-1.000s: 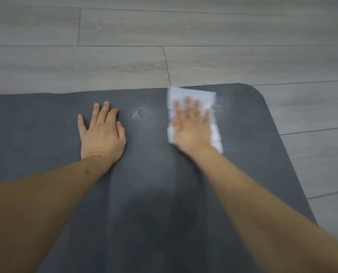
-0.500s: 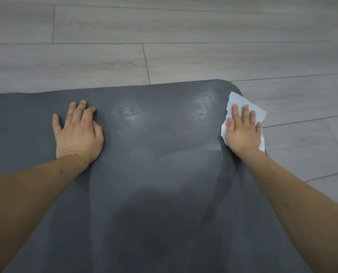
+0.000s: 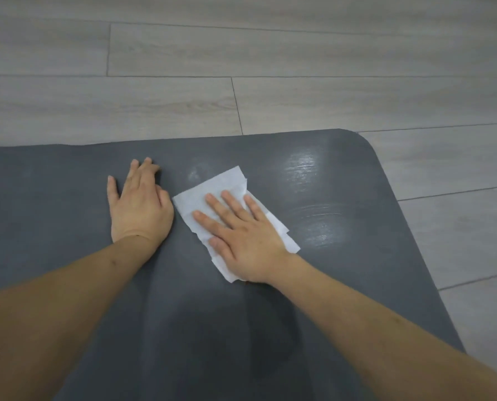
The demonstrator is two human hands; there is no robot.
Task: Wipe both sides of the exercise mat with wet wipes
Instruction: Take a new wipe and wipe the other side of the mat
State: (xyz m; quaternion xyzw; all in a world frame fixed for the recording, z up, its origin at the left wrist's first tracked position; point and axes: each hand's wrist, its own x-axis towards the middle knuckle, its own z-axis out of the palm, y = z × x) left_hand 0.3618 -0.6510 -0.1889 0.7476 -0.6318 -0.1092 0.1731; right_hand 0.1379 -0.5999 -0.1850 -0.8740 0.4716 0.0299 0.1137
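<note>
Now, mat [image 3: 357,285]: dark grey, flat on floor [image 3: 241,53].
Right hand [image 3: 241,235]: fingers straight, pressing white wipe [image 3: 195,198] onto mat.
Left hand [image 3: 138,206]: flat on mat, just beside wipe.
Wet streaks [image 3: 319,224]: right of wipe.

I have one view only — the head camera, worn above the exercise mat [image 3: 67,227] and pitched forward and down at close range. The mat fills the lower frame, its rounded far-right corner in shot — grey plank floor [image 3: 270,53] lies beyond it and to its right.
</note>
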